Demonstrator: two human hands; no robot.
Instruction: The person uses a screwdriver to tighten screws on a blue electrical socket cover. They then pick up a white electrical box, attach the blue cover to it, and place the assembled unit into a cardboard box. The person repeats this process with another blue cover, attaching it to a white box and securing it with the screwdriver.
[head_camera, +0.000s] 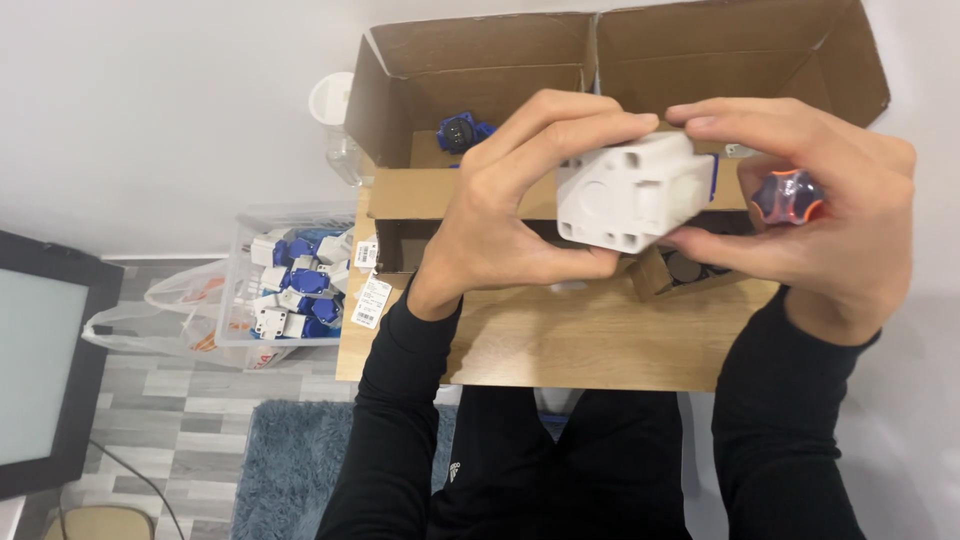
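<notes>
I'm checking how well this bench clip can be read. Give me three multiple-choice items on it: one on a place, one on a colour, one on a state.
1. Where does the clear bin of blue and white parts stand?
A. on the floor beside the table
B. inside the cardboard box
C. on the table top

2. What colour is the housing held in both hands?
A. black
B. white
C. yellow

3. How are the flaps of the cardboard box?
A. taped shut
C. folded open
B. cut off

Answers: 1 A, the bin sits low, left of the wooden table. 2 B, the housing between the left hand and right hand is white. 3 C, the flaps stand up and show the inside.
</notes>
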